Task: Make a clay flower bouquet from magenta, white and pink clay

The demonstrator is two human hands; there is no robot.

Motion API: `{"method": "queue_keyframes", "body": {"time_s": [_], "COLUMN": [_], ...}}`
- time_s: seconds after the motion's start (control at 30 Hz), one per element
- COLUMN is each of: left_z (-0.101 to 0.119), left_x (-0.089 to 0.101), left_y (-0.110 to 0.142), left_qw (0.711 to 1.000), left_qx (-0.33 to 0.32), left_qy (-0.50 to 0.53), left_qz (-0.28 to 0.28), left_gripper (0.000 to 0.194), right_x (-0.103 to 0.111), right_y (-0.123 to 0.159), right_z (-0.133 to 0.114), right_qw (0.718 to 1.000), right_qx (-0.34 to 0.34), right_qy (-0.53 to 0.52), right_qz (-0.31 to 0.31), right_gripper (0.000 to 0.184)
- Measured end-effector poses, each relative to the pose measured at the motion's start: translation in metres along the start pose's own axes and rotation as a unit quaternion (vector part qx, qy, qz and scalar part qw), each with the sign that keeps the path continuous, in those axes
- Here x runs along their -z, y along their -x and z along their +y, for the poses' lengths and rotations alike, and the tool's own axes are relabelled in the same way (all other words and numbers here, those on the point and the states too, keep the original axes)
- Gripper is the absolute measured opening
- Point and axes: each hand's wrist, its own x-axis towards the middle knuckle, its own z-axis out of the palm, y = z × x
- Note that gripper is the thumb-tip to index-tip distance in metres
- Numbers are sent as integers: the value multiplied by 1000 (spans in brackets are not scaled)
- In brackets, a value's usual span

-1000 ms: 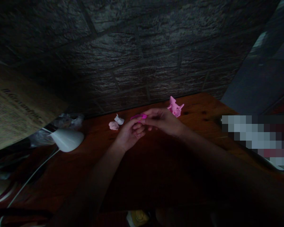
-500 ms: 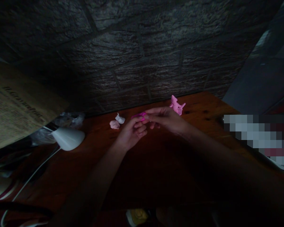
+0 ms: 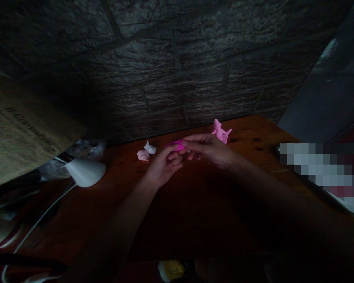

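Between the fingers of both hands is a small piece of bright magenta modelling clay (image 3: 179, 145), partly covered by them. My left hand (image 3: 165, 166) grips it from the left, thumb above and fingers curled under. From the right, my right hand (image 3: 211, 149) pinches the same piece between thumb and forefinger. Behind the right hand stands a light pink clay figure (image 3: 221, 133) with pointed projections, its lower part hidden. Left of my hands lie a pale pink lump of clay (image 3: 143, 155) and a white lump (image 3: 150, 147) with a thin tip, side by side.
The wooden table (image 3: 177, 212) runs up to a dark brick-patterned wall (image 3: 153, 78). At left are a white cone-shaped object (image 3: 87, 173) with a cable (image 3: 41, 220), crumpled clear plastic (image 3: 88, 149) and a printed brown paper bag (image 3: 20, 129). A blurred-out area (image 3: 327, 173) covers the right side.
Both hands stay closed on the magenta clay, with the fingers shifting slightly around it. The right hand has moved slightly to the right; the view has shifted a little. The lumps lie unmoved.
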Motion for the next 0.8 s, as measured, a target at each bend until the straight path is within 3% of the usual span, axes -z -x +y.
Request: {"method": "queue_keyframes", "body": {"time_s": [0.37,0.63,0.8], "left_z": [-4,-4,-3], "left_x": [0,-1,-1], "left_y": [-1,-2,-3], "left_qw": [993,996,998], "left_qx": [-66,-38,7], "left_qy": [-94,-71,-15], "left_qz": [25,42,62], "left_gripper": [23,23,30], "right_x": [0,1,-4], "right_y": [1,-2,-2], "right_z": [-4,3,0], "right_qw": [999,999,999], "right_qx": [-4,27,4], "right_qy": [33,44,49], "right_qz": [11,6,21], "right_gripper": [23,26,27]}}
